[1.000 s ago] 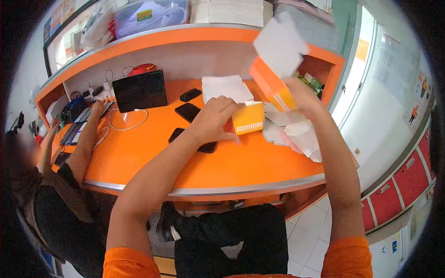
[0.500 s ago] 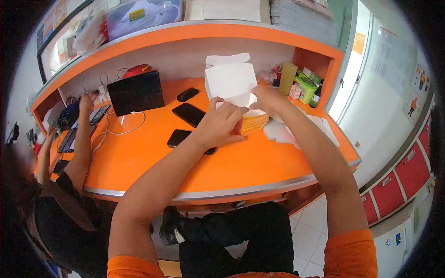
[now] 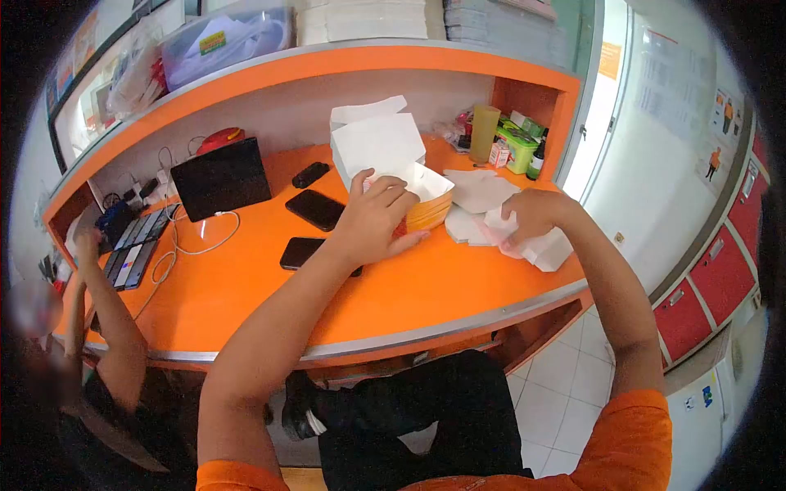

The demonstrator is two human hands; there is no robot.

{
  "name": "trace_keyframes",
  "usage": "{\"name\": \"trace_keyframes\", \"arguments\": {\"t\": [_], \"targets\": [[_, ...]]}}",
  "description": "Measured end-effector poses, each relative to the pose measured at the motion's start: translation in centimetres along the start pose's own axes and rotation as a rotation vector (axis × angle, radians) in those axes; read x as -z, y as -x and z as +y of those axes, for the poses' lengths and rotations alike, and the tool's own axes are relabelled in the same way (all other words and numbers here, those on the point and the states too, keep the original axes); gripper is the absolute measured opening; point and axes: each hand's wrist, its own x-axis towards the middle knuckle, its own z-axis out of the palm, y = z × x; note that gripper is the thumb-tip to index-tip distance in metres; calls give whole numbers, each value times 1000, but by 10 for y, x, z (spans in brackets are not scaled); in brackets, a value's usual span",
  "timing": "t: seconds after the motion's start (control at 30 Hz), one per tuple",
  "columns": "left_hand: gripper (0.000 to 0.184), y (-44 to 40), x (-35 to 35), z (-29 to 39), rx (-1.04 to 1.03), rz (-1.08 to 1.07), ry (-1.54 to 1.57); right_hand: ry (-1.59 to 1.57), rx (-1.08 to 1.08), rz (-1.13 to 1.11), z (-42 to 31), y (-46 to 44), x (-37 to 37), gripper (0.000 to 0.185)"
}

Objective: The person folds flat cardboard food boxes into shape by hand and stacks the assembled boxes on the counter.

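Our left hand [image 3: 372,219] spreads loosely against the boxes [image 3: 429,214] on the worktop [image 3: 417,299], likely steadying them; our right hand [image 3: 536,214] curls over the wrappers [image 3: 550,250], its grip unclear.

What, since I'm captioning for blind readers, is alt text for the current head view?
A person's left hand rests against an open, white-lined box with orange-yellow sides; the right hand is at loose white pieces. Two dark phones lie nearby on the orange desk.
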Motion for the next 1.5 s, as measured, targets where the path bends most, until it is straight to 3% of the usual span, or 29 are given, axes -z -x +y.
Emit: {"name": "trace_keyframes", "arguments": {"t": [0.1,0.2,0.3,0.37,0.4,0.43,0.47,0.5,0.53,0.63,0.7,0.73,0.77,0.83,0.97,1.0,1.1,1.23,1.33,1.5], "targets": [[48,-8,12,12,3,13,-14,-181,-5,-63,13,11,10,45],[45,-25,37,28,-45,144,-30,-71,84,295,53,6,-10,32],[40,-33,80,68,-34,273,76,-72,-262,922,38,50,-11,27],[32,-11,86,120,6,289,265,-74,-228,1355,4,107,-13,18],[26,-2,87,152,9,270,375,-119,-178,1355,-25,142,-16,17],[16,-7,105,182,17,-265,438,-165,-128,1348,-56,176,-24,16],[14,7,87,206,-187,-228,548,-281,-99,1261,-81,203,-39,14],[15,27,85,231,-232,165,545,-458,-71,1136,-103,220,-55,10],[23,37,96,242,-249,134,610,-501,56,993,-115,233,-72,11],[28,67,102,273,15,210,703,-677,464,494,-126,236,-108,16],[25,84,124,282,264,-19,527,-638,640,428,-131,213,-155,11],[26,82,132,280,303,-234,460,-614,729,391,-134,203,-172,8],[27,80,139,276,343,-445,386,-618,719,407,-139,198,-177,9],[40,109,124,267,411,-628,444,-627,704,438,-151,187,-186,12],[36,155,95,253,674,-582,618,-579,635,711,-180,165,-206,15],[36,140,105,259,640,-418,554,-587,627,701,-186,162,-208,12],[26,156,114,245,534,-532,372,-723,685,583,-197,159,-219,13],[16,177,119,257,594,-831,257,-940,712,348,-218,161,-250,15],[17,197,110,263,838,-907,457,-728,762,456,-234,160,-280,20],[13,205,105,268,694,-852,445,-710,808,533,-242,167,-297,17]]}}
